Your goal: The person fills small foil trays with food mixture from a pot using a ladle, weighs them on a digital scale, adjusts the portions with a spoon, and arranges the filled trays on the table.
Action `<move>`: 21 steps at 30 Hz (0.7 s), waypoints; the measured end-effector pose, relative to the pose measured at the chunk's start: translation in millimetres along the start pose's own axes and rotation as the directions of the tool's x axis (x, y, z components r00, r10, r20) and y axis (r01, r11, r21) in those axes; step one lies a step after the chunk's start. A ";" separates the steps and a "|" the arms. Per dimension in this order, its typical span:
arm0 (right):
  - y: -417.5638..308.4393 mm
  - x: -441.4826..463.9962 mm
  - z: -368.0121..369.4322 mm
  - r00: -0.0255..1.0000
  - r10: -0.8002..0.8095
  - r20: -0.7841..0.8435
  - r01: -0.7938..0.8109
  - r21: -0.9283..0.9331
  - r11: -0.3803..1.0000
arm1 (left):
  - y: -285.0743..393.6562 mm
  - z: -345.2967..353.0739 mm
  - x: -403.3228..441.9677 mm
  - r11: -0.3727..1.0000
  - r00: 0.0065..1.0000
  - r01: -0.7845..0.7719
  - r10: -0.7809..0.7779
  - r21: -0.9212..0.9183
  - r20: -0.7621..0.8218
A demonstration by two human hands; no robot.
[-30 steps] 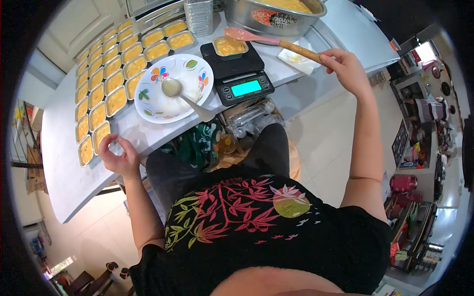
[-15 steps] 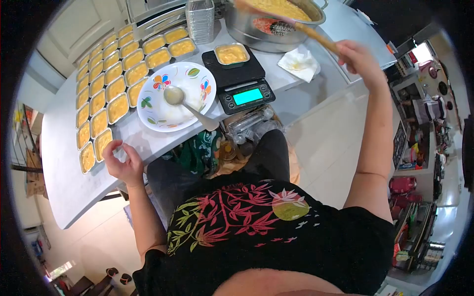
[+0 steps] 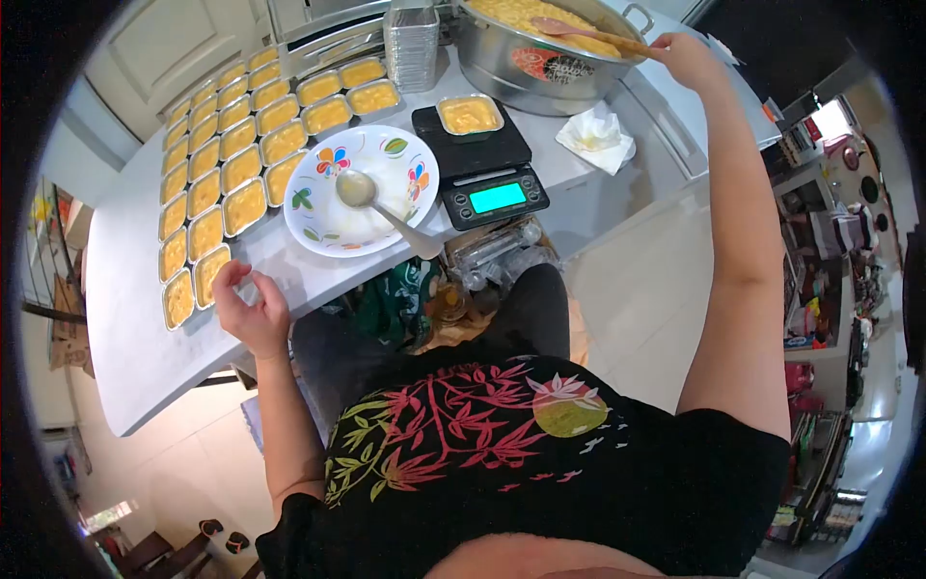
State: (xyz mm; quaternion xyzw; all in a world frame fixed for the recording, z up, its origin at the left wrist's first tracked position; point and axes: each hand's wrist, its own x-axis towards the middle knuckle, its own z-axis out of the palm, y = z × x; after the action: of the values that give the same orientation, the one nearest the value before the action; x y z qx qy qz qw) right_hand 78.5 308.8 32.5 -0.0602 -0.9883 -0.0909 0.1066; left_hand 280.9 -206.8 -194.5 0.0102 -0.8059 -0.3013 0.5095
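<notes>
My right hand (image 3: 690, 60) is closed around the handle of a wooden spoon (image 3: 564, 28) at the upper right. Its flat head rests on the yellow, chunky mixture (image 3: 511, 13) in a large metal pot (image 3: 482, 66). My left hand (image 3: 253, 307) hovers by the table edge, empty, with fingers loosely curled and thumb apart. Beside it are the nearest filled foil trays (image 3: 179, 299). A filled foil tray (image 3: 471, 115) sits on a black kitchen scale (image 3: 497, 199) with a lit display; its digits are unreadable. A ladle (image 3: 386, 212) lies in a flowered white bowl (image 3: 318, 230).
Rows of filled foil trays (image 3: 238, 140) cover the left part of the white table (image 3: 125, 386). A stack of empty foil trays (image 3: 412, 50) stands behind the scale. Crumpled white tissue (image 3: 596, 140) lies right of it. Plastic bottles (image 3: 497, 253) are below the table edge.
My right hand has moved up and right, and the wooden spoon has gone from a blurred swing above the pot rim down onto the mixture. My left hand has shifted slightly, and the view has tilted.
</notes>
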 end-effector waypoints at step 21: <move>-242.1 -203.6 83.4 0.664 -0.597 -0.450 0.571 0.821 0.016 | -3.6 0.9 -2.3 0.999 0.999 0.024 -0.023 -0.029 0.024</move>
State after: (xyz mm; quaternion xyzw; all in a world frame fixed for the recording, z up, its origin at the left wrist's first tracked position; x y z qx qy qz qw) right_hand 225.9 68.2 -133.1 0.4219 -0.7820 0.4546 0.0616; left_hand 280.2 -208.5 -198.4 0.0087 -0.8072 -0.3190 0.4966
